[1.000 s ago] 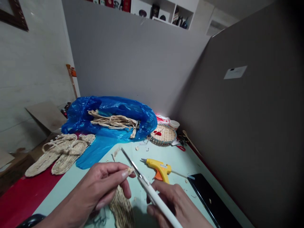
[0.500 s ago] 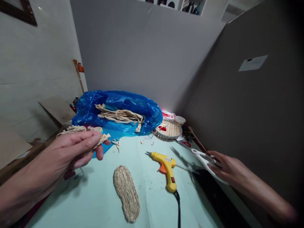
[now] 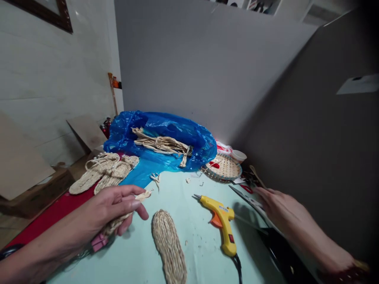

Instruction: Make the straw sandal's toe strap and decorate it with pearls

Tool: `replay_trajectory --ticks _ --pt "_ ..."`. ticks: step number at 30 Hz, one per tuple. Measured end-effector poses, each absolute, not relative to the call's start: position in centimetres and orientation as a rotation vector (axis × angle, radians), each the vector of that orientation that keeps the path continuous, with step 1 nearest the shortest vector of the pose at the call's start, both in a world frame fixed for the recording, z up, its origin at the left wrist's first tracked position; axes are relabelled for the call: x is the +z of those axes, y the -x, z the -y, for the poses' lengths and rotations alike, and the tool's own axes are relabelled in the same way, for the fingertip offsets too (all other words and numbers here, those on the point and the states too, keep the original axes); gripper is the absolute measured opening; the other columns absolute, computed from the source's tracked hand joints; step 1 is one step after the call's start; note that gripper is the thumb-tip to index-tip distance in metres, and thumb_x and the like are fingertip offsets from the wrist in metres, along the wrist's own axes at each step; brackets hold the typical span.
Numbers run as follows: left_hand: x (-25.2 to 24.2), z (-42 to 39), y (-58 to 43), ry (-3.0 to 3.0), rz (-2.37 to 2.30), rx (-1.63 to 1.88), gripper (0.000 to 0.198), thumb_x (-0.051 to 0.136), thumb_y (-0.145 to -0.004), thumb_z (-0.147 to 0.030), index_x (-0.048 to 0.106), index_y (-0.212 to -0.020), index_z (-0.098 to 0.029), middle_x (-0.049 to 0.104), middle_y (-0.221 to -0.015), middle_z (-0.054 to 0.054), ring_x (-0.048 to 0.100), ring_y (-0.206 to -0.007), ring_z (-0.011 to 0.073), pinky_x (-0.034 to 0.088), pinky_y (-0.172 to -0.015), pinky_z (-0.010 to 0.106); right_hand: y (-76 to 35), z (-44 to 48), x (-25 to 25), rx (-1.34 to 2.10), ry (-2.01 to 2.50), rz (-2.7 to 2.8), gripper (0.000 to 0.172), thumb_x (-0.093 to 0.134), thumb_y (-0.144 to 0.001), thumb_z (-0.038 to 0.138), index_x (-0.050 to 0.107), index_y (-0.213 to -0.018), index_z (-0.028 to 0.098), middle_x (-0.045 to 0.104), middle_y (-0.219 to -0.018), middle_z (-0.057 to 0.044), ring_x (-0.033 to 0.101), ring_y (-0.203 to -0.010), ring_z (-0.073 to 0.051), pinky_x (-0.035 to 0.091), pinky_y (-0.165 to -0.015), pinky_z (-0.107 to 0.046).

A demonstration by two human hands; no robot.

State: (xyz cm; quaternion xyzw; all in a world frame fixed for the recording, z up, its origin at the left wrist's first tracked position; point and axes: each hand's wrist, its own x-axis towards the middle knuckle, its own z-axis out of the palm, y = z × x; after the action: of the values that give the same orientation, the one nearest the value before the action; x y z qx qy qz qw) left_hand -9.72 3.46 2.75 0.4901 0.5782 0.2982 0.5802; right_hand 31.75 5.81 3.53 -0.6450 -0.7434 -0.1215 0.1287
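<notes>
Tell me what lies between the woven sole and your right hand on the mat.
The yellow glue gun lies between the woven sole and the right hand, seen in the head view.

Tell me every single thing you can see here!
table: 1, mint green, under everything
sole: 1, tan, front middle of table
glue gun: 1, yellow, right of sole
bag: 1, blue, back of table
straw bundle: 1, tan, in bag
sandals: 2, tan, left of bag
basket: 1, tan, right of bag
cup: 1, white, behind basket
scissors: 1, silver blade, at right hand
straw strip: 1, tan, in left hand
left hand: 1, left of sole, holding straw strip
right hand: 1, on scissors, grip unclear
</notes>
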Motion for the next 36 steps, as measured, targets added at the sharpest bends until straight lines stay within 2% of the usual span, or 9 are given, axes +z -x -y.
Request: replay_trajectory --ticks 3,7,11,17,23,26,28,32,36 --pt "2.6 -3.6 9.2 -1.145 -1.337 0.710 0.049 0.075 -0.077 -0.063 0.066 -0.103 -0.023 0.079 -0.072 0.004 0.044 -0.037 0.0083 0.034 -0.035 0.018 -24.8 -8.1 3.5 -0.207 1.586 2.518 0.029 0.049 -0.097 0.008 0.076 -0.097 0.016 0.078 -0.092 -0.012 0.074 -0.077 -0.022 0.057 -0.073 -0.032" --pt "2.0 -3.7 8.9 -1.182 -1.274 0.767 0.034 0.073 -0.084 -0.054 0.062 -0.085 -0.022 0.077 -0.066 0.001 0.062 -0.047 0.0134 0.047 -0.046 0.022 -15.2 -10.7 2.7 -0.102 1.198 2.817 0.026 0.051 -0.102 0.011 0.070 -0.113 0.025 0.075 -0.106 -0.004 0.069 -0.097 -0.018 0.051 -0.087 -0.030" --pt "1.3 -3.9 9.2 -1.159 -1.272 0.825 0.033 0.072 -0.085 -0.053 0.060 -0.084 -0.022 0.075 -0.067 -0.001 0.063 -0.046 0.0146 0.047 -0.044 0.024 -10.6 -12.4 0.9 -0.138 1.126 2.903 0.017 0.056 -0.105 0.025 0.068 -0.115 0.020 0.072 -0.103 -0.004 0.069 -0.096 -0.022 0.055 -0.088 -0.042" --pt "1.7 -3.9 9.8 -1.084 -1.318 0.883 0.035 0.076 -0.080 -0.054 0.062 -0.084 -0.022 0.069 -0.069 -0.005 0.060 -0.046 0.0120 0.044 -0.038 0.020 -9.4 -13.5 -1.2 -0.107 1.205 2.875 0.022 0.066 -0.101 0.031 0.068 -0.116 0.016 0.070 -0.119 -0.008 0.068 -0.109 -0.025 0.056 -0.095 -0.048" --pt "2.3 -4.4 9.8 -1.127 -1.343 0.950 0.040 0.078 -0.073 -0.057 0.065 -0.074 -0.019 0.067 -0.063 -0.004 0.059 -0.044 0.0109 0.045 -0.041 0.020 -10.7 -13.8 -0.6 0.187 1.317 2.668 0.020 0.066 -0.101 0.031 0.068 -0.113 0.015 0.071 -0.114 -0.007 0.071 -0.101 -0.023 0.059 -0.090 -0.045" --pt "1.9 -4.7 9.9 -1.094 -1.310 0.977 0.040 0.080 -0.071 -0.057 0.063 -0.074 -0.020 0.074 -0.066 -0.003 0.056 -0.040 0.0089 0.043 -0.037 0.018 -12.2 -11.9 0.9 0.425 1.301 2.513 0.010 0.063 -0.101 0.020 0.065 -0.108 0.013 0.072 -0.096 -0.003 0.071 -0.087 -0.018 0.059 -0.079 -0.034" --pt "1.6 -4.8 10.1 -1.093 -1.302 0.981 0.039 0.080 -0.072 -0.056 0.064 -0.074 -0.021 0.077 -0.069 -0.001 0.054 -0.039 0.0074 0.041 -0.035 0.016 -13.1 -9.5 2.3 0.600 1.245 2.428 0.014 0.060 -0.101 0.016 0.059 -0.114 0.013 0.074 -0.094 -0.002 0.070 -0.083 -0.014 0.057 -0.073 -0.025" --pt "1.0 -4.6 10.2 -1.125 -1.318 0.925 0.039 0.077 -0.075 -0.058 0.068 -0.073 -0.021 0.061 -0.044 -0.006 0.042 -0.031 0.0069 0.029 -0.028 0.013 -13.6 -3.1 4.2 0.897 1.176 2.325 0.008 0.058 -0.099 0.019 0.066 -0.099 0.018 0.075 -0.087 0.000 0.070 -0.077 -0.012 0.054 -0.070 -0.019" --pt "1.2 -4.1 9.7 -1.197 -1.345 0.891 0.043 0.076 -0.074 -0.062 0.067 -0.075 -0.020 0.053 -0.042 -0.009 0.033 -0.031 0.0053 0.024 -0.027 0.012 -12.1 1.7 2.2 1.279 1.220 2.228 0.015 0.068 -0.082 0.011 0.075 -0.093 0.017 0.076 -0.083 -0.002 0.070 -0.074 -0.015 0.050 -0.063 -0.018"
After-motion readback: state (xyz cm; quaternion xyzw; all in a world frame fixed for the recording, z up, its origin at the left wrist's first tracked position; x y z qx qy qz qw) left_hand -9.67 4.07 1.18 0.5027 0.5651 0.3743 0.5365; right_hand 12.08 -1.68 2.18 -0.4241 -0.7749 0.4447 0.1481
